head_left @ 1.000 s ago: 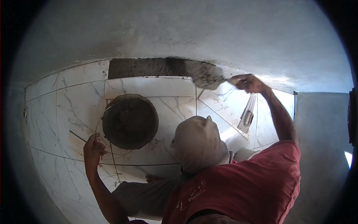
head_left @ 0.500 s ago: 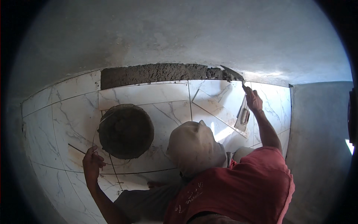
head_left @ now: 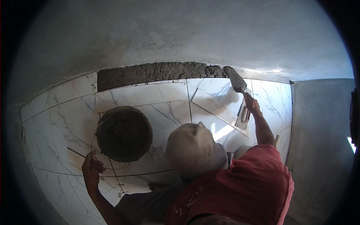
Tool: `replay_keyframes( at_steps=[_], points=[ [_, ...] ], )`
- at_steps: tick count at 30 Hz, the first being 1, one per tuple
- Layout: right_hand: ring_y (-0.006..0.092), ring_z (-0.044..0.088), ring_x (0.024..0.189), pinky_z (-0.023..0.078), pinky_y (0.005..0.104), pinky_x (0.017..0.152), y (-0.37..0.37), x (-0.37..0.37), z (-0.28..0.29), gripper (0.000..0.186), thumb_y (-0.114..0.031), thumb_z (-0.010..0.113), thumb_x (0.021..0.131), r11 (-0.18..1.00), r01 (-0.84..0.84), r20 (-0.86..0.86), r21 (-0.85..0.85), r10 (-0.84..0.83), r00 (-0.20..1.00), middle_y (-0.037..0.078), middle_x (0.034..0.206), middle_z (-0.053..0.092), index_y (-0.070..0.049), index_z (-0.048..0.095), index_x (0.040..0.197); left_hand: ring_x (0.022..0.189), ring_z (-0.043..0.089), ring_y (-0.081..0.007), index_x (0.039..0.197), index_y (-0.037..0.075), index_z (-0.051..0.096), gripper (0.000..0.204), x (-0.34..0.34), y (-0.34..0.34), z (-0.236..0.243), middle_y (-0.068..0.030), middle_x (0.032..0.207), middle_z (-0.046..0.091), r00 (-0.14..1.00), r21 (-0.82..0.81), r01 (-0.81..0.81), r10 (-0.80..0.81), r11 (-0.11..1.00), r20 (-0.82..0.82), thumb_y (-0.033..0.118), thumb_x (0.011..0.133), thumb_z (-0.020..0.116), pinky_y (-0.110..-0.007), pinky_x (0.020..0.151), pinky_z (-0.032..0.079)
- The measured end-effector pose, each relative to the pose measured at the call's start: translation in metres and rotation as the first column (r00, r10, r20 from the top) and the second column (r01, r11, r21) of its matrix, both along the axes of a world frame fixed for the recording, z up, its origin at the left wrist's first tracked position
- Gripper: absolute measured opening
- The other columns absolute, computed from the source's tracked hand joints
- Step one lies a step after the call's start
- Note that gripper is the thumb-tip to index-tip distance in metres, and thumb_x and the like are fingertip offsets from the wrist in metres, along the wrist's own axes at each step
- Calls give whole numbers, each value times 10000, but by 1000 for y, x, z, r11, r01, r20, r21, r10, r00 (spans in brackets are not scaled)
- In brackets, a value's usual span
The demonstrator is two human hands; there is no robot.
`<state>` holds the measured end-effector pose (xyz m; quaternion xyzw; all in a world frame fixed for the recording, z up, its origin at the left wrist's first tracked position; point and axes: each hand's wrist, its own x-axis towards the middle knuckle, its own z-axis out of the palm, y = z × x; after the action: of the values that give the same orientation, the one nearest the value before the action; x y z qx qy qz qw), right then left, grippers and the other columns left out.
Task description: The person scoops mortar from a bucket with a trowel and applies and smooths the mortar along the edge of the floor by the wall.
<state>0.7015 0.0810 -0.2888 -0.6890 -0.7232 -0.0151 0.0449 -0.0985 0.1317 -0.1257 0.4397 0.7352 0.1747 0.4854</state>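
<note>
I've got the right hand (head_left: 253, 105) wrapped round the trowel (head_left: 236, 80) at two o'clock, the left hand (head_left: 92, 167) closed on the bucket's (head_left: 147, 123) wire handle (head_left: 92, 140) at eight, and mortar (head_left: 161, 71) already laid from ten to one, rough and uncovered.

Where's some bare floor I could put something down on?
Two patches look bare: tiles left of the bucket, toward the far wall, and tiles between the float and the right wall. It's crowded by the bucket, where the left hand holds the handle, and around the float, near the right hand and trowel.
</note>
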Motion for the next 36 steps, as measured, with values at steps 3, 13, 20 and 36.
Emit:
replay_keyframes(
  at_steps=[3, 13, 20, 36],
  points=[
    [136, 547, 595, 475, 307, 514, 30, -34, 24, 454, -447, 502, 914, 599, 651, -336, -467, -801, 495, 74, 793, 588, -66, 588, 1144, 545, 556, -127, 1242, 14, 514, 347, -1, -4, 8, -73, 681, 567, 1000, 2, 1, -1, 1000, -29, 190, 962, 411, -259, 501, 429],
    [143, 504, 495, 426, 288, 405, 49, -121, 7, 349, -361, 466, 923, 617, 362, -696, -699, -704, -143, 67, 711, 538, -100, 535, 1145, 556, 580, -132, 1242, 30, 519, 327, 1, 2, 9, -74, 687, 574, 1000, -16, 12, -13, 1000, -15, 179, 981, 391, -260, 499, 431],
    [219, 577, 459, 429, 349, 370, 58, -180, 66, 438, -376, 418, 958, 652, 489, -424, -579, -753, 503, 130, 729, 613, -39, 522, 1217, 546, 577, -128, 1241, 33, 524, 329, 5, 2, 12, -72, 681, 575, 999, 7, 18, -18, 1000, -31, 186, 976, 401, -255, 497, 428],
    [141, 539, 482, 428, 306, 378, 26, -54, 32, 472, -449, 449, 929, 741, 513, -584, -433, -664, 466, 66, 631, 558, -95, 546, 1225, 531, 574, -131, 1242, 24, 520, 341, 5, 1, 14, -67, 665, 563, 1000, -10, -3, 3, 1000, -8, 209, 970, 432, -265, 500, 445]
  ],
)
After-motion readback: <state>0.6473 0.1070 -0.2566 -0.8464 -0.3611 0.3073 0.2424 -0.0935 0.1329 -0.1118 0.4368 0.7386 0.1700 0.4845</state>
